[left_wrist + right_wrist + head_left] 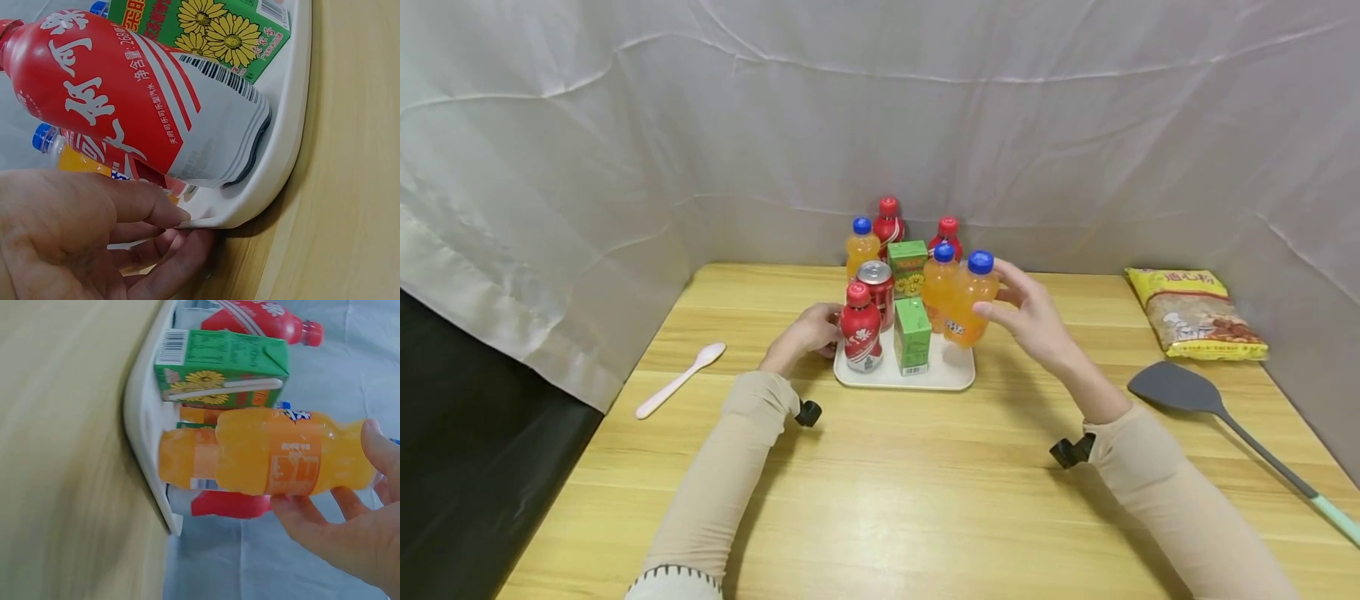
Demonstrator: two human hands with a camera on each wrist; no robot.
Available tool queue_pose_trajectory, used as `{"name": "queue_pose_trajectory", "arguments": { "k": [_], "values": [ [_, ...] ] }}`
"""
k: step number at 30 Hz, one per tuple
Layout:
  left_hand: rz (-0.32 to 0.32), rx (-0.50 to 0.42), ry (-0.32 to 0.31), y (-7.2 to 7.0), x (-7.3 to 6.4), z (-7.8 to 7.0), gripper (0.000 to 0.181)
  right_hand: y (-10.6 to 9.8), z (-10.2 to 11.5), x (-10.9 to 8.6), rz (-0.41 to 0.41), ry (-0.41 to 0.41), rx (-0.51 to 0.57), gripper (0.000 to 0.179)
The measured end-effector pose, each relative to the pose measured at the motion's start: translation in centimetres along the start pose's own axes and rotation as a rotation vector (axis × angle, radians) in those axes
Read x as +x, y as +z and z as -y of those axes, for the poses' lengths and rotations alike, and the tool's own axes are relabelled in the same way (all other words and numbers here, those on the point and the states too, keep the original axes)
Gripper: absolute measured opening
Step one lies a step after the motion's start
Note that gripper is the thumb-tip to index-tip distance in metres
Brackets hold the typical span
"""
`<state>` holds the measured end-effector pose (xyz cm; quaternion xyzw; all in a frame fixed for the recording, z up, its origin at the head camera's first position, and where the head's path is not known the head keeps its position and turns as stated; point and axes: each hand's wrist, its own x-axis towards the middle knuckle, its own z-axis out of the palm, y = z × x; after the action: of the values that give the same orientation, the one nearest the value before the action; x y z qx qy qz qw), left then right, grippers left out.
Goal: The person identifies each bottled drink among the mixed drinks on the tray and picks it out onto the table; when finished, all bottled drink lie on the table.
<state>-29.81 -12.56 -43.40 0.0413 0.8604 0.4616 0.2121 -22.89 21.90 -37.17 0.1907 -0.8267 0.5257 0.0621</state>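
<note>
An orange soda bottle (972, 304) with a blue cap is in my right hand (1033, 321), held above the right part of a white tray (940, 379). In the right wrist view this bottle (275, 453) hangs tilted, its base off the tray. My left hand (811, 333) pinches the tray's left rim between thumb and fingers, as the left wrist view shows. Beside that hand stands a red cola bottle (860, 329). The tray also bears a green drink carton (913, 337), a second carton (908, 267), a red can (883, 292), another orange bottle (936, 287) and more bottles behind.
A pale spoon (681, 380) lies left of the tray on the wooden table (910, 492). To the right are a yellow pasta bag (1198, 315) and a grey spatula (1180, 387) with a green handle end. A grey curtain (880, 125) hangs behind the table.
</note>
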Motion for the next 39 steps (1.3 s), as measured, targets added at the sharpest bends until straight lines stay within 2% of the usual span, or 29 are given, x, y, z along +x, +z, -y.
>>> {"name": "queue_pose_trajectory", "arguments": {
  "k": [9,20,26,31,36,39],
  "values": [
    [-0.009,-0.030,0.002,-0.3,0.1,0.2,0.056,-1.5,0.3,0.9,-0.121,0.046,0.001,0.061],
    [-0.012,-0.042,-0.014,-0.1,0.1,0.5,0.057,-3.0,-0.4,3.7,-0.160,0.130,0.034,0.058],
    [-0.002,-0.050,-0.012,-0.1,0.2,0.7,0.056,-4.1,-1.7,5.3,-0.197,0.175,0.100,0.058],
    [0.005,-0.053,-0.010,0.1,0.1,0.7,0.059,-4.7,-3.0,6.2,-0.232,0.255,0.164,0.061],
    [0.009,-0.047,-0.014,0.3,0.3,0.7,0.061,-4.8,-4.2,7.1,-0.256,0.326,0.188,0.064],
    [0.006,-0.046,-0.018,0.3,0.2,0.6,0.060,-4.8,-5.0,7.7,-0.265,0.340,0.199,0.065]
  ]
}}
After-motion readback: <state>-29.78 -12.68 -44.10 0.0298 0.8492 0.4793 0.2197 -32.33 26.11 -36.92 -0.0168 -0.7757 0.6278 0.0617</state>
